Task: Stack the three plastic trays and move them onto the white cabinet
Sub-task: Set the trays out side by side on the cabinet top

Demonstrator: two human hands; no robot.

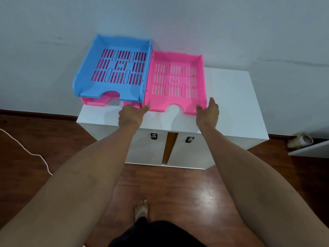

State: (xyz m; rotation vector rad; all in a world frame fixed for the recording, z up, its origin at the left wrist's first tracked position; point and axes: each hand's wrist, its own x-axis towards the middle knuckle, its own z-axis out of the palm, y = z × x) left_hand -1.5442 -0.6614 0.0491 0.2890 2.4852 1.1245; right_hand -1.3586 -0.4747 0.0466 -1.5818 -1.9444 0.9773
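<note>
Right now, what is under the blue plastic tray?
Under the blue plastic tray sits a pink plastic tray; only its front edge and bits through the slots show, the rest is covered.

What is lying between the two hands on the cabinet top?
In the head view, the front edge of the single pink tray spans between left hand and right hand; each touches a front corner.

I see two trays (pixel 114 68) stacked at the cabinet's (pixel 229 104) back left corner — a single tray (pixel 175 81) touches them on the right. My left hand (pixel 130 115) and right hand (pixel 208 111) sit at its front corners.
</note>
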